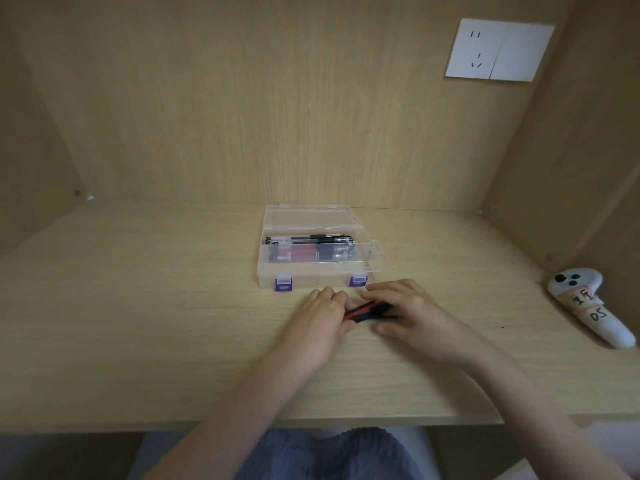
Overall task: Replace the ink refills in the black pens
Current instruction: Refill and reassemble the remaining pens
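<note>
Pens (367,311), a small bunch of black and red barrels, lie low over the wooden desk (138,323), held between both hands a little right of its middle. The left hand (320,318) curls its fingers round the bunch's left end. The right hand (412,318) closes over the right end, with its thumb underneath. The hands hide both ends, and blur makes it impossible to count the barrels.

Just beyond the knuckles stands a clear plastic box (313,271) with two purple latches (283,284) on its front wall. It is near the hands but not touching them. Inside it lie more pens (311,240), black ones on top. Red and black shapes below them are clouded by the translucent wall.

Well off to the right, a white handheld controller (585,306) with handwritten paper labels lies on the desk. Farthest back, a white wall socket (498,50) sits high on the right of the wooden back panel (242,116).
</note>
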Demonstrator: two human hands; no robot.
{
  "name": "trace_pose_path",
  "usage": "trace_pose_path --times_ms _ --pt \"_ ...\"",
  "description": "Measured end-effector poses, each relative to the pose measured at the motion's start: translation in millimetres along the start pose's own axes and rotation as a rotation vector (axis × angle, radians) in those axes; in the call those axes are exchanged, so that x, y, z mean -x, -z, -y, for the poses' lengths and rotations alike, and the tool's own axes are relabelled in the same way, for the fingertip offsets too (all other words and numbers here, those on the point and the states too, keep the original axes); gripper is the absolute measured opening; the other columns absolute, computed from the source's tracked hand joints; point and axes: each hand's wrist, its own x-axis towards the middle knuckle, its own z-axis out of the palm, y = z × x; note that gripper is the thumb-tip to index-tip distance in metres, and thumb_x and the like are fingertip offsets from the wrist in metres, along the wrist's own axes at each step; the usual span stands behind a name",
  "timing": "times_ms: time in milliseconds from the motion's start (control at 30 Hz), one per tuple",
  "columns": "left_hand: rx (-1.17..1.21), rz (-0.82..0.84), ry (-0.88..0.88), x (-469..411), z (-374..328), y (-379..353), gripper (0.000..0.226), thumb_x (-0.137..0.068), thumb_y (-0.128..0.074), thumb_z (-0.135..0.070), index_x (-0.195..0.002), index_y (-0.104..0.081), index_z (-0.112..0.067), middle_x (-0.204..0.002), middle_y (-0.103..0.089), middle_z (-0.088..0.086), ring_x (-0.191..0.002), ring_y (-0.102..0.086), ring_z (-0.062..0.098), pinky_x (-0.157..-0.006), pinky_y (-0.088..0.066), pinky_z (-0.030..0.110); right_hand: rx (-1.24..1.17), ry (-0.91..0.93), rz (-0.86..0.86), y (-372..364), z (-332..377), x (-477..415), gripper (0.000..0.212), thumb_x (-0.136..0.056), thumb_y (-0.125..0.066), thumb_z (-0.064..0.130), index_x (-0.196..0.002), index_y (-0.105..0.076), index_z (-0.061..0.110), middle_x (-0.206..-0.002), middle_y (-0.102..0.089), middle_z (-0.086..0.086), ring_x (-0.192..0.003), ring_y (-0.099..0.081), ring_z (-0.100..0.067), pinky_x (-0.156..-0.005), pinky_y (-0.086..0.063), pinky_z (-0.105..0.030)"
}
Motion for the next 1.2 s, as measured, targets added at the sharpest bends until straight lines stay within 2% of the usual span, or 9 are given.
trace_pose_path --times_ms 100,233,400,500,600,767,933,1100,1200 --pt "-0.039 -0.004 -0.074 5 7 -1 0.026 -0.092 -0.052 -0.028 -0.115 -0.052 -0.016 -0.111 -0.050 0.002 -0.106 -0.042 0.019 -0.091 -0.030 0.026 0.087 0.057 0.097 -7 5 -13 0.046 -0.083 -0.068 0.031 -0.126 -0.055 0.021 -0.119 -0.051 0.011 -0.111 -0.036 -0.008 -0.099 -0.025 -0.018" --pt "-0.112 -0.049 -0.118 12 13 -4 0.023 -0.093 -0.049 -0.027 -0.112 -0.050 -0.014 -0.110 -0.048 0.002 -0.101 -0.042 0.019 -0.089 -0.031 0.027 0.182 0.073 0.122 -16 14 -23 0.020 -0.091 -0.056 0.028 -0.107 -0.051 0.016 -0.099 -0.040 0.008 -0.092 -0.032 -0.012 -0.080 -0.022 -0.021" --pt "-0.168 -0.083 -0.134 14 14 -7 0.018 -0.092 -0.050 -0.013 -0.109 -0.048 -0.013 -0.106 -0.047 0.002 -0.099 -0.042 0.019 -0.088 -0.035 0.029 0.398 0.077 0.170 -25 17 -25 0.014 -0.099 -0.036 0.023 -0.104 -0.043 0.013 -0.109 -0.046 -0.003 -0.090 -0.030 -0.015 -0.073 -0.015 -0.023" --pt "-0.222 -0.076 -0.144 16 13 -8 0.030 -0.084 -0.043 0.001 -0.111 -0.045 -0.012 -0.108 -0.045 0.003 -0.100 -0.040 0.020 -0.087 -0.033 0.029 0.458 0.103 0.141 -26 22 -20 0.047 -0.083 0.001 0.021 -0.104 -0.040 0.015 -0.108 -0.045 -0.005 -0.086 -0.030 -0.016 -0.074 -0.015 -0.025" --pt "-0.230 -0.081 -0.140 16 14 -7 0.035 -0.082 -0.043 0.004 -0.113 -0.046 -0.011 -0.109 -0.045 0.003 -0.100 -0.040 0.021 -0.088 -0.035 0.030 0.463 0.106 0.157 -27 28 -16 0.071 -0.060 0.015 0.023 -0.107 -0.039 0.015 -0.106 -0.044 -0.005 -0.084 -0.027 -0.016 -0.074 -0.017 -0.026" --pt "-0.223 -0.057 -0.161 21 15 -1 0.020 -0.094 -0.036 -0.007 -0.112 -0.046 -0.010 -0.109 -0.044 0.005 -0.100 -0.040 0.021 -0.088 -0.034 0.031 0.528 0.104 0.111 -36 29 -17 0.062 -0.067 0.007 0.016 -0.105 -0.041 0.014 -0.104 -0.045 -0.005 -0.092 -0.042 -0.023 -0.075 -0.022 -0.027" --pt "-0.220 -0.145 -0.192 27 19 -4 0.016 -0.097 -0.041 -0.016 -0.109 -0.050 -0.010 -0.106 -0.048 0.005 -0.095 -0.042 0.019 -0.086 -0.038 0.033 0.590 0.157 -0.058 -41 26 -15 0.021 -0.073 -0.029 0.007 -0.081 -0.046 0.018 -0.074 -0.052 -0.001 -0.064 -0.048 -0.017 -0.063 -0.034 -0.024" --pt "-0.308 -0.092 -0.194 28 18 2 0.039 -0.080 -0.043 0.006 -0.114 -0.043 -0.011 -0.112 -0.045 0.004 -0.101 -0.040 0.021 -0.087 -0.031 0.029 0.629 0.184 -0.069 -42 31 -14 0.021 -0.074 -0.031 0.006 -0.075 -0.049 0.017 -0.065 -0.050 -0.001 -0.055 -0.046 -0.019 -0.064 -0.023 -0.034" --pt "-0.263 -0.085 -0.189 21 22 10 0.036 -0.080 -0.045 0.007 -0.112 -0.043 -0.011 -0.111 -0.047 0.005 -0.101 -0.046 0.023 -0.084 -0.034 0.030 0.588 0.186 -0.051 -36 34 -20 0.020 -0.076 -0.032 0.006 -0.080 -0.050 0.015 -0.070 -0.051 -0.002 -0.059 -0.051 -0.020 -0.066 -0.023 -0.032"
